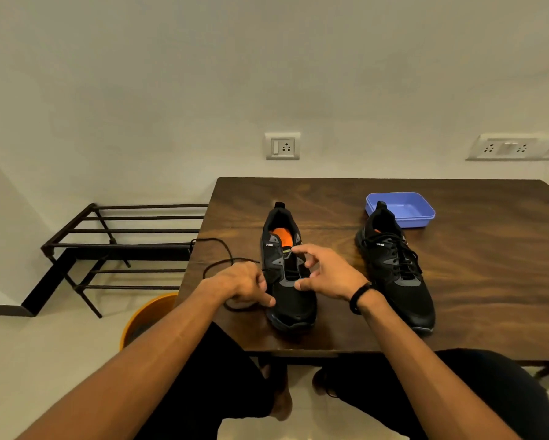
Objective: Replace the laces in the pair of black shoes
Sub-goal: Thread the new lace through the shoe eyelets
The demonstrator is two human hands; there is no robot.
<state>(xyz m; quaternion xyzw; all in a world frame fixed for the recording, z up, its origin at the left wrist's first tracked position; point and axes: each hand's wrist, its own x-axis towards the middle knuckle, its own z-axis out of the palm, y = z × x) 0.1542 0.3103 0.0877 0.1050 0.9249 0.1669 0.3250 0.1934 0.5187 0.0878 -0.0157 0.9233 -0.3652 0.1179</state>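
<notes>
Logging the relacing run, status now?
Left hand closed on loose black lace. Right hand open over unlaced black left-side shoe. Right-side black shoe still laced. Nothing in the way.

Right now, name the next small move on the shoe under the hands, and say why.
Probably draw the lace fully out: the left hand holds it beside the left shoe, whose eyelets look mostly bare, while the right hand hovers open above.

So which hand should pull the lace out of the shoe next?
Probably the left hand: it is already closed on the loose lace beside the unlaced shoe. The right hand is open above the shoe's eyelets and holds nothing.
</notes>
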